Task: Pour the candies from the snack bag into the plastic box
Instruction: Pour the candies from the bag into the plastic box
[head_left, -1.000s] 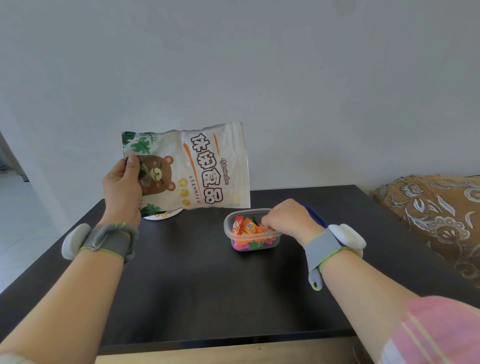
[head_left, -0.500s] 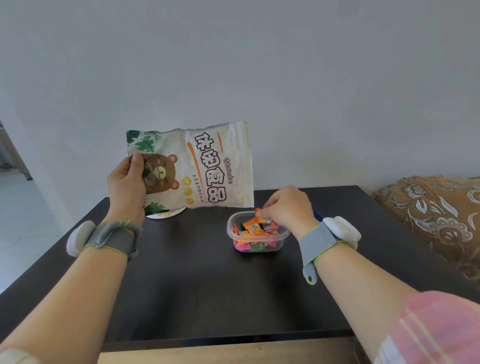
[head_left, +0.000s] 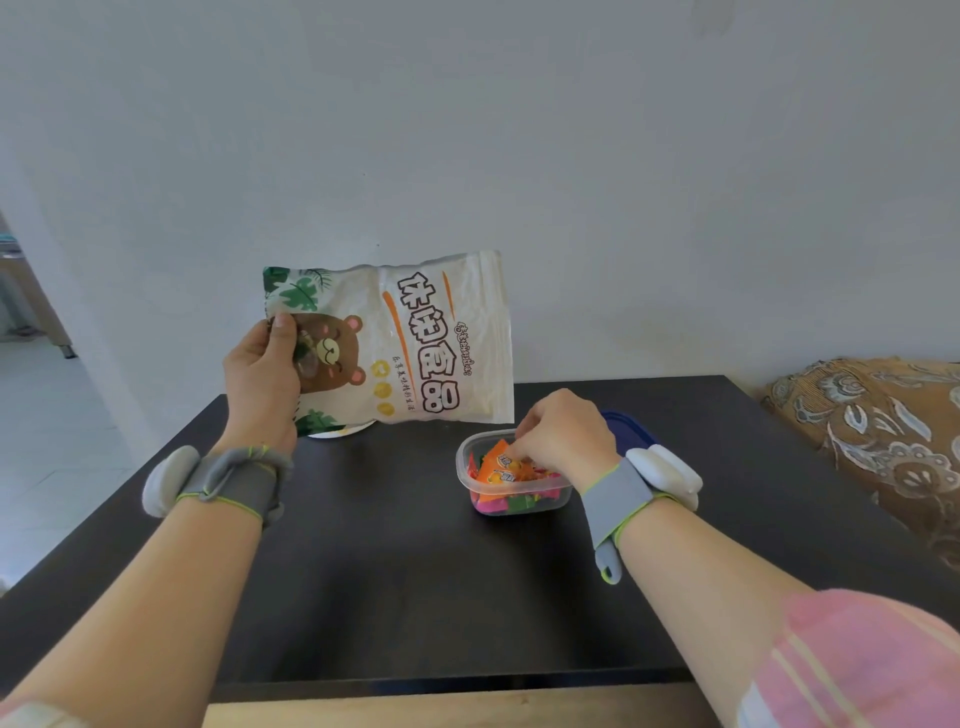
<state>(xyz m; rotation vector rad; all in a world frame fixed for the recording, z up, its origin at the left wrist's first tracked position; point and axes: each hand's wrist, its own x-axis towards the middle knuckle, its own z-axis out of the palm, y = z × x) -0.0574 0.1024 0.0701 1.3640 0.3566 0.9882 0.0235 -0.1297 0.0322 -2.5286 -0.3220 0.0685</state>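
Head view. My left hand (head_left: 262, 382) grips the snack bag (head_left: 395, 338) by its bottom end, thumb pressed on the printed bear, holding it sideways in the air at centre left of the frame, its far end hanging just above and left of the plastic box (head_left: 511, 480). The box stands on the dark desk (head_left: 415, 571) right of centre, already heaped with candies (head_left: 501, 467) in orange, pink and green wrappers. My right hand (head_left: 563, 434) is curled over the box's right half, fingertips down among the wrappers; whether they pinch one piece or only press the pile I cannot tell, since the knuckles hide them. A blue lid (head_left: 626, 423) shows behind that hand, and a white plate (head_left: 340, 430) peeks from under the bag. Risks, as I judge them: the heap sits above the rim, so a careless withdrawal could flick pieces onto the desk; the light box could slide under a sideways push; any candies left in the tilted bag might spill short of the box.
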